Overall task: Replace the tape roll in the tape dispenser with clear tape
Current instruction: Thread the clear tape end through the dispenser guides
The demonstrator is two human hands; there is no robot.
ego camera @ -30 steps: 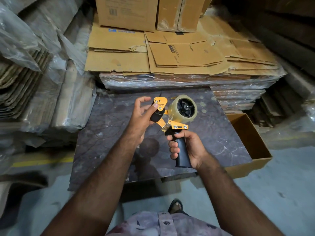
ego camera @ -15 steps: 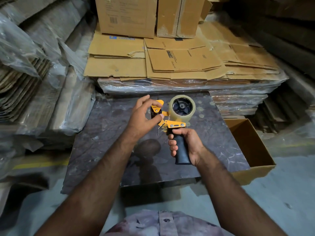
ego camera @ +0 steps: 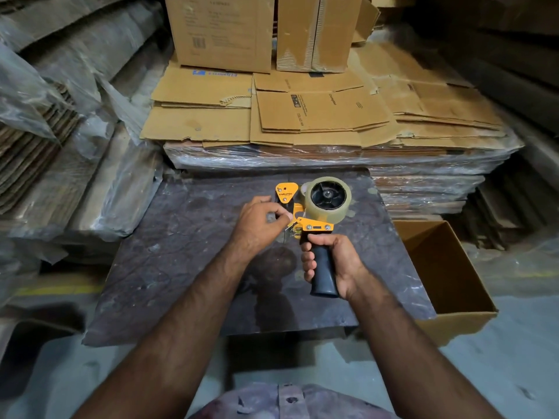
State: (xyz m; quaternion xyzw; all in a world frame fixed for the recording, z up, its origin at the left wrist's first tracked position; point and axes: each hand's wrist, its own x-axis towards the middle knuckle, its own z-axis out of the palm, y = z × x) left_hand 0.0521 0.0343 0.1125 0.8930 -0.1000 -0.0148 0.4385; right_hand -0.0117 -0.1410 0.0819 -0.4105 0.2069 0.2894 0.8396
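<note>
An orange tape dispenser [ego camera: 314, 226] with a black handle is held upright above the dark slab [ego camera: 187, 261]. A roll of clear tape [ego camera: 328, 199] sits on its black hub at the top right. My right hand [ego camera: 335, 264] is wrapped around the handle. My left hand [ego camera: 260, 225] is at the dispenser's front, thumb and fingers pinched together just below the orange roller guard [ego camera: 286, 192], near the metal blade. Whether a tape end lies between the fingers is too small to tell.
An open, empty cardboard box [ego camera: 444, 273] stands right of the slab. Flattened cartons [ego camera: 317, 113] on wrapped stacks lie behind it, with upright boxes [ego camera: 223, 28] further back. Plastic-wrapped cardboard bundles [ego camera: 75, 152] lean at the left. Grey floor in front.
My left hand has moved from the roller guard down toward the blade and its fingers have closed into a pinch. The dispenser has turned slightly, still held by my right hand.
</note>
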